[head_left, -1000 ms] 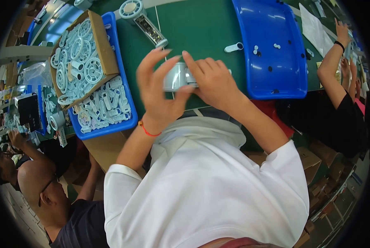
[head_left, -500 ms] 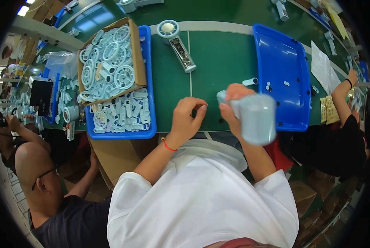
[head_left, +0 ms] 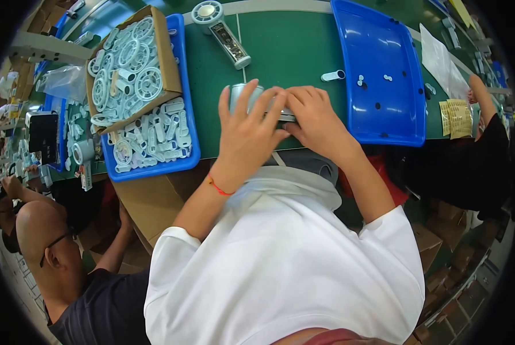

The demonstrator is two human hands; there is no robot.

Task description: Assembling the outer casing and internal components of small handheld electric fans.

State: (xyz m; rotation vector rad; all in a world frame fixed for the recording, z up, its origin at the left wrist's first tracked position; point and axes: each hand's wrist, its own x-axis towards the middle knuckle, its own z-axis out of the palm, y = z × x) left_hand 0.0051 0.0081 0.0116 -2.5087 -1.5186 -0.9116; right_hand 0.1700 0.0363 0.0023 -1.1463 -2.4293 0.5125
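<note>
A pale blue, rounded plastic housing [head_left: 247, 95] lies on its side at the table's near edge, partly covered by both hands. Over its left part my left hand [head_left: 247, 131] reaches with the fingers spread. The right end, where a slim edge shows, is gripped by my right hand [head_left: 322, 122], its fingers bent together. Beyond them lies a handheld-fan-like unit [head_left: 228, 41] with a round head and an open handle showing inner parts. A small pale blue tube piece [head_left: 332, 76] rests to the right, near the blue tray.
At left, a cardboard box [head_left: 167, 54] of pale blue rings and parts sits on a blue tray [head_left: 195, 152] full of small pieces. A second blue tray [head_left: 384, 106] at right holds a few small bits. Co-workers sit on both sides.
My right hand has brought the pale blue housing from the right down to the middle of the near edge. My left hand has opened and moved over it. The view has shifted slightly.
</note>
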